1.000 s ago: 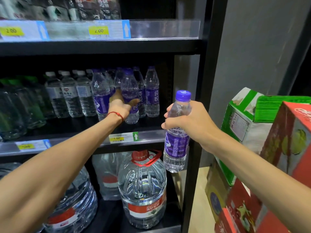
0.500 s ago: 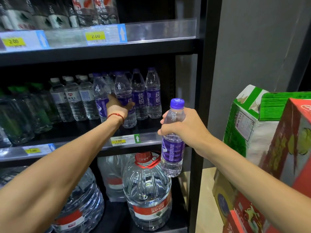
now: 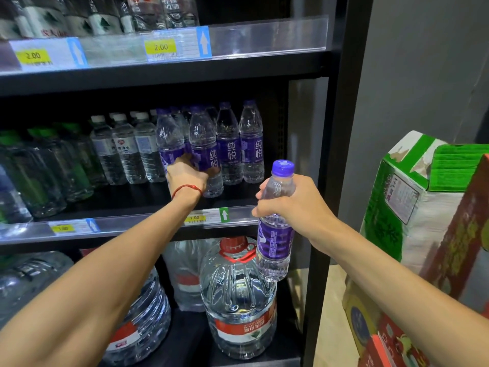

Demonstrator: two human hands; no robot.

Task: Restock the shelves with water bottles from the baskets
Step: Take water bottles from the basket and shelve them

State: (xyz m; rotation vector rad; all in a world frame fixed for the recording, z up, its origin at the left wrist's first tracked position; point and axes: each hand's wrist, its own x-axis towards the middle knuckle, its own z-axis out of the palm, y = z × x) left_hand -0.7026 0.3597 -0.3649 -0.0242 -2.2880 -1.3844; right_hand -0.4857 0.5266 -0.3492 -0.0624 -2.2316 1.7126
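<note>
1. Head view, the relation that matters: the held bottle point(image 3: 276, 242) hangs upright, cap up, in front of the price rail point(image 3: 148, 221) and lower than the middle shelf point(image 3: 127, 202); the bare strip of shelf before the 2 rightmost bottles of the purple row point(image 3: 251, 144) lies up, left and further in from it; I judge the coming move to be a lift over the rail, then a push inward with the long axis kept vertical.
2. Head view, which hand is nearer: the right hand point(image 3: 293, 207) sits outside the shelf, near its right post; the left hand point(image 3: 186, 176) is inside, at the front of the purple row, nearer but occupied.
3. Head view, right fingers: curled round the held bottle's shoulder just under its purple cap; label and base hang free below the fist, in front of the big jugs point(image 3: 238, 295).
4. Head view, left fingers: wrapped round the shelf bottle point(image 3: 203, 139) at its label; that bottle stands on the middle shelf; the fingertips are hidden behind it, so I cannot tell how far round they reach.
5. My judgement of risk: the held bottle's base may clip the price rail if I raise it too little.
</note>
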